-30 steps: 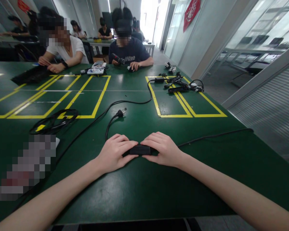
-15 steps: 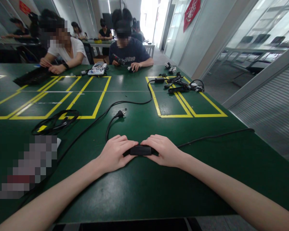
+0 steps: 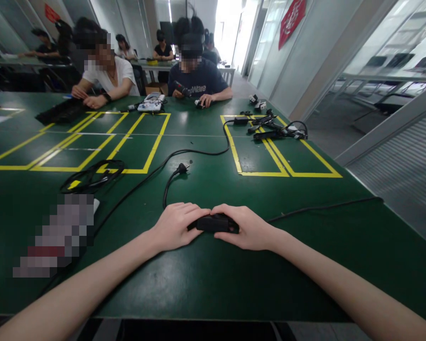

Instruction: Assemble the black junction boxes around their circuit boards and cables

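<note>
Since half a second ago, the right hand (image 3: pixel 246 228) has loosened, baring more of the right end of the black block (image 3: pixel 213 223); its grip curls around that end, while the left hand (image 3: pixel 179 226) stays pinching the other. The block, boxy matte plastic, sits between both hands over the glossy green table (image 3: pixel 156 289). Fingers cover its left end; a pixelated patch (image 3: pixel 62 229) hides something.
</note>
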Tool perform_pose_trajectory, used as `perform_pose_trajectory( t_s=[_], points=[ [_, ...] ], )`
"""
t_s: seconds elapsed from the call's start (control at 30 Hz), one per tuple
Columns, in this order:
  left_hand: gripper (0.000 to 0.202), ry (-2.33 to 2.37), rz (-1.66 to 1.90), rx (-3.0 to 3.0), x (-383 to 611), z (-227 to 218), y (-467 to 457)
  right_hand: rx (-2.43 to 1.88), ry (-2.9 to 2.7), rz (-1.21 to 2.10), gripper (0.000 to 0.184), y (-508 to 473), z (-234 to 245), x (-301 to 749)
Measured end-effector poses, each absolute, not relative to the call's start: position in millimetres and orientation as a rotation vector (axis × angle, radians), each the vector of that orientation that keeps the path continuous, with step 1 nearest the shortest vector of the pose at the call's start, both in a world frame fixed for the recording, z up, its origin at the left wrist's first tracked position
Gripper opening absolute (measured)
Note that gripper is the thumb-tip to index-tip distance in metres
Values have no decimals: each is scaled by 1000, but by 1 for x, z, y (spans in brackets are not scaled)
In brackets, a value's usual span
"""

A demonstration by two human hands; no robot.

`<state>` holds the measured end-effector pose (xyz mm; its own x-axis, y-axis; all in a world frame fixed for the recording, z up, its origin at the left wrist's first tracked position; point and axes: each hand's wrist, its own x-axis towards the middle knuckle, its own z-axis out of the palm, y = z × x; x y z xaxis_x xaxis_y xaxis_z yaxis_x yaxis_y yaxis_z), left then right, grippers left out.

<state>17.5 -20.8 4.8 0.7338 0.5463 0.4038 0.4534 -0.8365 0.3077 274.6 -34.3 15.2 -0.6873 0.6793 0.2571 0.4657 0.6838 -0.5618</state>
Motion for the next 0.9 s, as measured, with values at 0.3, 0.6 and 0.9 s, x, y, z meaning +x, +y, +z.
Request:
perform_pose_trajectory(
  t_s=[0.3, 0.6, 0.9],
  points=[
    [31, 770, 673, 2680, 17, 12, -18, -897, -2524, 569, 28, -31, 14, 274],
    [36, 862, 730, 2721, 18, 8, -19, -832, -2504, 550, 30, -32, 13, 275],
    [34, 1012, 547, 2333, 20, 18, -18, -667, -2669, -268, 30, -29, 6, 279]
  ],
)
